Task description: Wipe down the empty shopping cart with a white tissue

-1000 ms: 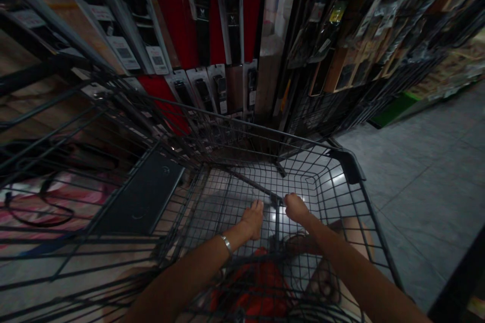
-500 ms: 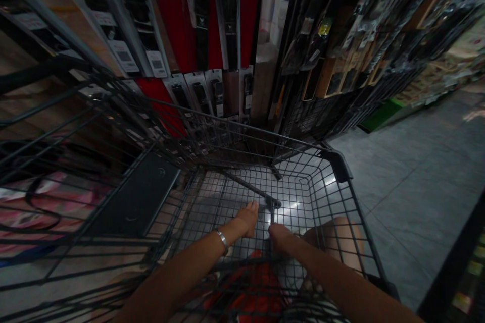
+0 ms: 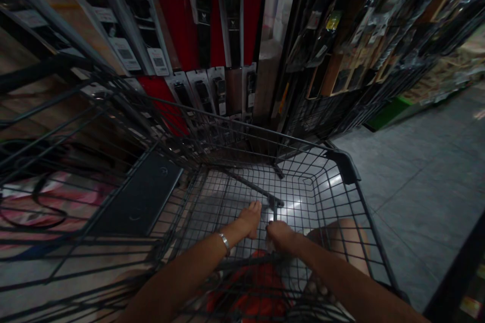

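Both my hands reach down past the wire shopping cart [image 3: 359, 202], low in the middle of the view. My left hand [image 3: 250, 218], with a silver bracelet on its wrist, has its fingers extended forward with nothing visible in them. Just to the right, my right hand [image 3: 280, 234] has its fingers curled beside a dark bar [image 3: 275, 212] under the basket mesh; what it holds, if anything, is too dark to make out. Below the hands lies something red [image 3: 261, 287], seen through the wires.
Packaged goods [image 3: 231, 15] hang on a rack ahead, with long dark wrapped items to its right. A pink patterned bag [image 3: 53, 202] sits in the cart at the left, by a dark panel [image 3: 147, 197]. Grey floor [image 3: 409, 176] shows at right.
The view has shifted slightly. My right hand has moved a little left relative to the dark bar; my left hand looks nearly the same.
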Available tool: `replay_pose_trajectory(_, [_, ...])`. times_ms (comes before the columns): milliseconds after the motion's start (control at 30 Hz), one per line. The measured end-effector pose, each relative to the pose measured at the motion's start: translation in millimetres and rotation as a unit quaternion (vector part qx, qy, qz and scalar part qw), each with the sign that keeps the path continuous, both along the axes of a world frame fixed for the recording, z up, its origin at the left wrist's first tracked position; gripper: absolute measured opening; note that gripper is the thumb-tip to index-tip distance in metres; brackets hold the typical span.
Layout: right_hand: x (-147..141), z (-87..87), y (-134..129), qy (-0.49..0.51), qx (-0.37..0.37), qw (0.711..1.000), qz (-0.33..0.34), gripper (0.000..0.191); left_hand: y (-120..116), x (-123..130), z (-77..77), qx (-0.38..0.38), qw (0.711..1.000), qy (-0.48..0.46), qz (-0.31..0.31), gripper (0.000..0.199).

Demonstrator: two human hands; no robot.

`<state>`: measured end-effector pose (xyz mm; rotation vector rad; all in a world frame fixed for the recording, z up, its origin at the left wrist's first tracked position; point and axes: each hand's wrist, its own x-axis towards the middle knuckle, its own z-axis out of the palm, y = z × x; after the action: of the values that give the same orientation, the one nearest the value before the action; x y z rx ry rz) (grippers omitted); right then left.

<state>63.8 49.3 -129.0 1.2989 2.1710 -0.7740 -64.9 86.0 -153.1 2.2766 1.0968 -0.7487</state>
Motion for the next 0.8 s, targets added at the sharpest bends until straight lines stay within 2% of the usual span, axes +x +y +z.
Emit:
replay_pose_trajectory(200, [23.4,4.1,38.2,-0.037,0.086,0.993,-0.072,0.026,-0.9,1.1,-2.3,-0.005,1.000,0.014,0.003,0.109])
replay_pose_trajectory(333, [31.5,7.6,54.9,-0.062,0.151,0.981,-0.101,0.034,-2.4,0.4,-6.7,-0.002,1.000,0.018,0.001,0.110])
replay_pose_trajectory(467, [34.7,7.1,66.6,-0.066,0.229,0.962,-0.132,0.031,-3.5,-0.3,-6.2,0.007,1.000,0.023,-0.008,0.109])
replay_pose_trajectory(633, [30.8,-3.1,65.4,-0.048,0.187,0.967,-0.166,0.030,-4.4,0.3,-7.4,0.010,1.000,0.023,-0.006,0.112])
replay_pose_trajectory(800, [23.1,-7.3,49.6,-0.030,0.149,0.976,-0.155,0.036,-5.5,-0.2,-13.2,0.009,1.000,0.020,-0.010,0.112])
